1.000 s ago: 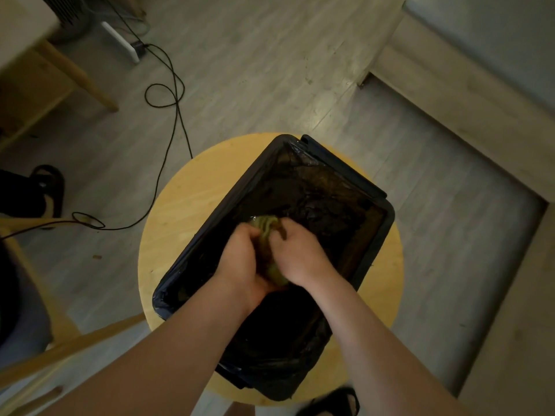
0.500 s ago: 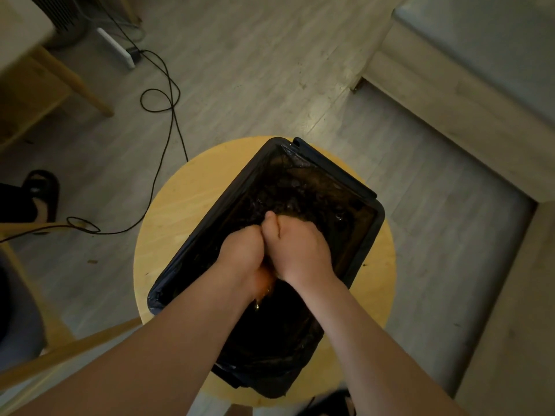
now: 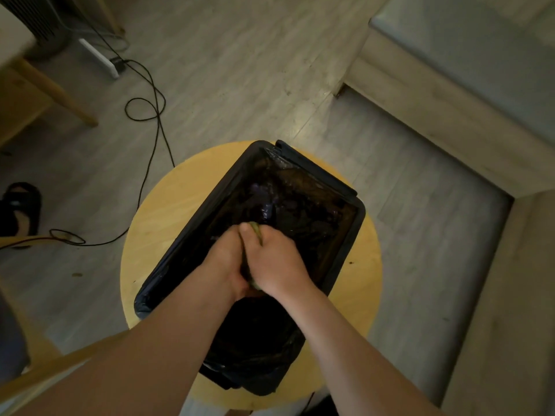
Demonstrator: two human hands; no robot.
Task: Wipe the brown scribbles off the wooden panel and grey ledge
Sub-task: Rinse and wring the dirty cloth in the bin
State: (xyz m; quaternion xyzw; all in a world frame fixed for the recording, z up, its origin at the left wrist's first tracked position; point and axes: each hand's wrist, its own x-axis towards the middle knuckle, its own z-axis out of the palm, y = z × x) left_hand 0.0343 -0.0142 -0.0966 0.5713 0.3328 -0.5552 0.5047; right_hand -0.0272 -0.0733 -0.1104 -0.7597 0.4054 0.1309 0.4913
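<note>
A: What are the hands doing?

B: The left hand [image 3: 225, 262] and the right hand [image 3: 277, 262] are pressed knuckle to knuckle in the middle of the frame. The fingers of both are curled tight round a crumpled olive-green cloth [image 3: 255, 228]. Only slivers of it show, between the thumbs and below the palms. I read it as wringing.

A: Why there?

B: They hang over a black rectangular bin [image 3: 357, 223] lined with a glossy black plastic bag [image 3: 300, 199], so whatever is squeezed out drops inside and not onto the floor. I cannot tell whether liquid lies in it, because the inside is too dark.

A: And the bin?

B: It stands on a round pale-yellow wooden bench [image 3: 168, 205], which puts it within easy reach of both arms.

A: Where is the surface to be cleaned?

B: Likely at the upper right: a pale wooden panel [image 3: 420, 94] with a grey surface [image 3: 480, 40] above it, well apart from the hands. No brown scribbles can be made out from here.

A: So the wiping?

B: It is not in hand now; this looks like readying the cloth. A black cable [image 3: 150, 163] loops over the grey floor [image 3: 240, 70] at the left.
</note>
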